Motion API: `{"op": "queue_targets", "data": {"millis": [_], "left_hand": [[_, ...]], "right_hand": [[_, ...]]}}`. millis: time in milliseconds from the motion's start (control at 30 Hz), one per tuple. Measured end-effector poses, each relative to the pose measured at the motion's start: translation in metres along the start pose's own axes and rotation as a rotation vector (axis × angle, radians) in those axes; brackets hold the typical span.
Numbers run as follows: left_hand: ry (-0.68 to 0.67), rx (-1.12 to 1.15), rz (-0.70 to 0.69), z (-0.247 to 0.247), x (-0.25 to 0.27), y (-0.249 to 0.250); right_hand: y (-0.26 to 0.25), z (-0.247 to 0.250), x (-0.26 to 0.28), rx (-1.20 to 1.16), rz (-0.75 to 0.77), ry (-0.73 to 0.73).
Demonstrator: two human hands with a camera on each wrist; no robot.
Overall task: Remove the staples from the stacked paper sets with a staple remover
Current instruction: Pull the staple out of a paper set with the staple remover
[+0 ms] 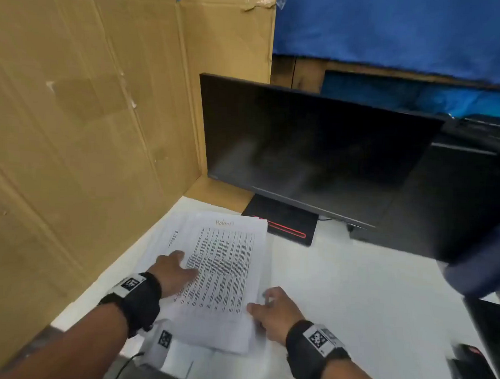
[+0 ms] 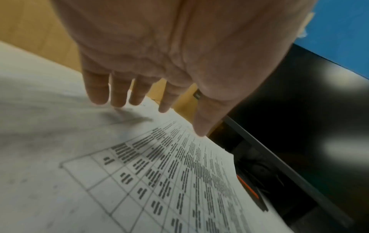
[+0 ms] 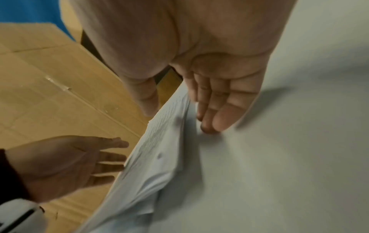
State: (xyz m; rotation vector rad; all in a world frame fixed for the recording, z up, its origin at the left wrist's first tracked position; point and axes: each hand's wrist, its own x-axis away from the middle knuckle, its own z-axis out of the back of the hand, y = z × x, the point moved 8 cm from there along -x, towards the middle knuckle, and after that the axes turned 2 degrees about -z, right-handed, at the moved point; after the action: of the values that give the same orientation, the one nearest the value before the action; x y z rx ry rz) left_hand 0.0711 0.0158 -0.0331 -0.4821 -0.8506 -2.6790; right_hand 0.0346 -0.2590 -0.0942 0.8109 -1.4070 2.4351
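While both hands hover at the paper stack (image 1: 225, 271), neither grip closed on anything: left hand (image 1: 173, 274) spread flat over the near-left part of the top printed sheet, right hand (image 1: 275, 312) loosely curled at the right edge, fingertips (image 3: 211, 126) down on the white counter (image 1: 367, 294) just beside the sheets. No staple remover or staple discernible. Probably squaring up a set. Best to press the left palm down, slide the edge flush, find the stapled corner, then fetch the tool.
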Motion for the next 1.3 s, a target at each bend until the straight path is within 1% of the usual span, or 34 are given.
{"op": "queue_targets", "data": {"millis": [67, 167, 233, 300, 367, 433, 533, 600, 633, 700, 733, 767, 833, 900, 1000, 1133, 1167, 1200, 1233, 1300], "left_hand": [[-0.065, 0.074, 0.024, -0.008, -0.002, -0.007], [-0.075, 0.169, 0.000, -0.017, -0.004, -0.019], [-0.058, 0.266, 0.006, -0.024, -0.004, -0.030], [-0.024, 0.439, 0.006, -0.029, -0.003, -0.036], [0.009, 0.534, -0.031, -0.031, 0.006, -0.036], [0.034, 0.569, -0.077, -0.033, 0.018, -0.032], [0.040, 0.634, -0.163, -0.040, 0.047, -0.022], [0.023, 0.714, -0.226, -0.048, 0.063, -0.012], [-0.013, 0.780, -0.255, -0.053, 0.071, -0.004], [-0.140, 0.949, -0.333, -0.064, 0.088, 0.014], [-0.182, 1.035, -0.364, -0.066, 0.096, 0.022], [-0.192, 1.098, -0.381, -0.068, 0.101, 0.027], [-0.161, 1.187, -0.402, -0.068, 0.107, 0.037], [-0.144, 1.229, -0.407, -0.073, 0.112, 0.047], [-0.172, 1.289, -0.389, -0.094, 0.121, 0.065], [-0.142, 1.382, -0.371, -0.112, 0.128, 0.076], [-0.122, 1.399, -0.370, -0.111, 0.126, 0.076], [-0.110, 1.418, -0.367, -0.110, 0.126, 0.076], [-0.107, 1.426, -0.363, -0.108, 0.123, 0.075], [-0.115, 1.411, -0.352, -0.107, 0.117, 0.070]], "right_hand": [[-0.003, -0.009, -0.009, -0.066, -0.013, 0.087], [-0.012, -0.011, -0.013, -0.083, 0.048, 0.171], [-0.010, -0.007, -0.008, -0.061, 0.082, 0.209], [-0.006, 0.000, -0.002, -0.047, 0.132, 0.252], [0.001, 0.011, 0.011, -0.099, 0.177, 0.315], [0.008, 0.023, 0.031, -0.196, 0.237, 0.360], [0.014, 0.042, 0.071, -0.294, 0.319, 0.385], [0.019, 0.052, 0.100, -0.328, 0.364, 0.372], [0.020, 0.056, 0.115, -0.339, 0.391, 0.355], [0.027, 0.057, 0.143, -0.339, 0.423, 0.294], [0.033, 0.057, 0.155, -0.321, 0.424, 0.270], [0.040, 0.058, 0.165, -0.291, 0.423, 0.261], [0.056, 0.063, 0.179, -0.193, 0.419, 0.286], [0.073, 0.072, 0.190, -0.102, 0.415, 0.320], [0.094, 0.089, 0.203, -0.007, 0.417, 0.341], [0.119, 0.112, 0.203, 0.006, 0.364, 0.339], [0.126, 0.123, 0.200, 0.034, 0.342, 0.370], [0.135, 0.139, 0.197, 0.117, 0.301, 0.425], [0.141, 0.158, 0.193, 0.237, 0.245, 0.501], [0.156, 0.201, 0.186, 0.525, 0.066, 0.679]]}}
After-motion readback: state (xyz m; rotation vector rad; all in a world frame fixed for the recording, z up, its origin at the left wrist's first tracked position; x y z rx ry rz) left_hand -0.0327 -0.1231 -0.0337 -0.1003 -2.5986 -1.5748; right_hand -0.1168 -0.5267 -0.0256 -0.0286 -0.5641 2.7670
